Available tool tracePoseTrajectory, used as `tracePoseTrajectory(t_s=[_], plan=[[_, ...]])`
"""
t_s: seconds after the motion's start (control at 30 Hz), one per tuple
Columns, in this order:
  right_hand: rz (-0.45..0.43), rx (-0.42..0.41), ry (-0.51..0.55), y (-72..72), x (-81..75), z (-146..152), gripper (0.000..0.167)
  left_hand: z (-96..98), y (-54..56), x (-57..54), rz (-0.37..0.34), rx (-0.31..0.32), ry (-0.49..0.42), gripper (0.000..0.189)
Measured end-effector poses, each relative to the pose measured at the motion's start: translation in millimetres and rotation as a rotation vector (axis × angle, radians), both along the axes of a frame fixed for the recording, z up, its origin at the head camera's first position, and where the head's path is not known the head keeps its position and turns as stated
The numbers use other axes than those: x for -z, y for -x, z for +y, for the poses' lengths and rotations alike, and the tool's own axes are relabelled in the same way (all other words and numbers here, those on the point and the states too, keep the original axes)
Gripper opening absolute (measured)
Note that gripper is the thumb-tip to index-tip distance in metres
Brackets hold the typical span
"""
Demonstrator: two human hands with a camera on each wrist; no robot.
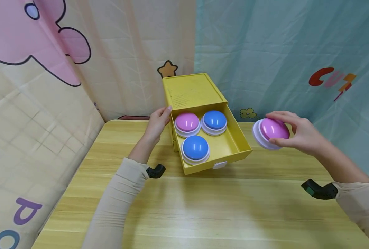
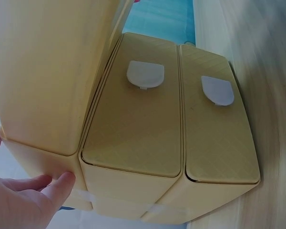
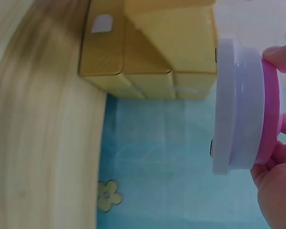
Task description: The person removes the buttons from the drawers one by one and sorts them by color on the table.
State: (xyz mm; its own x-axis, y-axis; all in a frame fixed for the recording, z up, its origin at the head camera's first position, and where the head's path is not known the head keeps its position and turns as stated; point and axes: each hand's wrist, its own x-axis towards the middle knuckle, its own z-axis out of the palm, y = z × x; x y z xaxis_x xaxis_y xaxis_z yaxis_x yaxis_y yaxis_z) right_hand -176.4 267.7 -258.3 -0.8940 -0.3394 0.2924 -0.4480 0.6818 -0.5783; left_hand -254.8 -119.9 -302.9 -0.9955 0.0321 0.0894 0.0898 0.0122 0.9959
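A yellow drawer cabinet [image 1: 192, 90] stands with its top drawer [image 1: 224, 145] pulled out. Inside that drawer are a pink push button [image 1: 187, 122] and two blue ones, a front blue button [image 1: 195, 148] and a rear blue button [image 1: 214, 120], all on white bases. My left hand [image 1: 158, 122] holds the cabinet's left side near its front upper corner, thumb at the edge and fingertips against the side wall. To the right of the drawer, my right hand [image 1: 296, 131] grips another pink push button [image 1: 274, 129] above the table, its white base [image 3: 225, 105] facing the cabinet.
Two lower drawers with white pulls, a middle drawer [image 2: 133, 119] and a bottom drawer [image 2: 219, 138], are closed. The wooden table [image 1: 203, 214] extends in front. Printed curtains [image 1: 280, 52] hang close behind it and along its left side.
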Motion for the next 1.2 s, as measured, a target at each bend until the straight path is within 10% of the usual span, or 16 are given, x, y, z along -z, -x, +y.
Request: tracePoseTrajectory(t_s=[0.7, 1.2], plan=[[-0.172, 0.096, -0.078, 17.6, 131.8, 54, 0.062, -2.2, 3.2, 2.9, 0.020, -0.006, -0.004, 0.051], [-0.257, 0.119, -0.065, 16.5, 163.8, 55, 0.067, -0.1, 1.0, 2.8, 0.020, -0.014, -0.008, 0.051]])
